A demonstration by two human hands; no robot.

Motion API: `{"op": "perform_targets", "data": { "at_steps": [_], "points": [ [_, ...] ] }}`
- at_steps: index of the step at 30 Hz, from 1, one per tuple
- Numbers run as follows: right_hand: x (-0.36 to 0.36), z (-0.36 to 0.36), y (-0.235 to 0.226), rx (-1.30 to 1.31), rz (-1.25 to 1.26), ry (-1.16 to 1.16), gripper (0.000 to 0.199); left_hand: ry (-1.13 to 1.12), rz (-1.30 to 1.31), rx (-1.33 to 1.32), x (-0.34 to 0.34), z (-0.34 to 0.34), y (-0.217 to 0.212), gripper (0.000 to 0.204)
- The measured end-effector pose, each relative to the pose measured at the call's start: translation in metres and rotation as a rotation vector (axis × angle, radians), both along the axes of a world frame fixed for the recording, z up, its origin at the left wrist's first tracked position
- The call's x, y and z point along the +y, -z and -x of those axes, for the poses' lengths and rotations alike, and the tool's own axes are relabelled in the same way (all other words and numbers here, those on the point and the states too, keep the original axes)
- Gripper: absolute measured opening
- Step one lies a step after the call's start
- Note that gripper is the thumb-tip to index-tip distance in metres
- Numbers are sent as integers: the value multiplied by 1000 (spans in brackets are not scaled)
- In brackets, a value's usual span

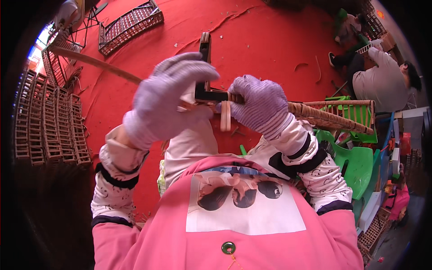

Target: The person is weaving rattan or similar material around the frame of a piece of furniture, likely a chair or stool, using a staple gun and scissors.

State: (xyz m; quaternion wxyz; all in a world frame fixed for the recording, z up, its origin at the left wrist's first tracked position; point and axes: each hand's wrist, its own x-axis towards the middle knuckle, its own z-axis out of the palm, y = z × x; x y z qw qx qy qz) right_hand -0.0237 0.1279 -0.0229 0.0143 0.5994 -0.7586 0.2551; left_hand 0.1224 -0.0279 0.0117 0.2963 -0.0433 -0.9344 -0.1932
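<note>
A dark L-shaped frame piece [211,95] stands in front of me, one arm reaching away from me and the other toward my right hand. My right hand [258,104], in a lavender knit glove, is closed around its right end, fingers curled. A pale looped strip [225,116] hangs below that end, beside my fingers. My left hand [168,99], gloved alike and a little blurred, is just left of the frame piece with its fingers stretched and thumb apart. Nothing shows in it, though its palm side is partly hidden. A second pale wrap [205,38] circles the far tip.
A brown pole [96,65] slants in from the upper left. To the right lies a brown wrapped frame [326,118] beside a green chair [353,168]. Stacked brown lattice racks [49,119] line the left. Another rack [131,27] lies on red flooring [265,49]. A person [380,81] sits at right.
</note>
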Motion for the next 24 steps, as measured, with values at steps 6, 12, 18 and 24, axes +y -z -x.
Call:
{"op": "perform_targets", "data": {
  "at_steps": [6, 12, 18, 24],
  "points": [
    [-4, -2, 3, 129, 76, -1, 38, -3, -197, -45, -1, 26, 43, 14],
    [-4, -2, 1, 104, 80, 30, 45, 146, -150, -50, -14, 46, 43, 15],
    [7, -8, -11, 42, -24, -9, 40, 100, -75, -155, 7, 32, 37, 13],
    [44, 9, -4, 177, -4, -27, 35, 18, -258, -100, 37, 49, 41, 10]
  ]
}}
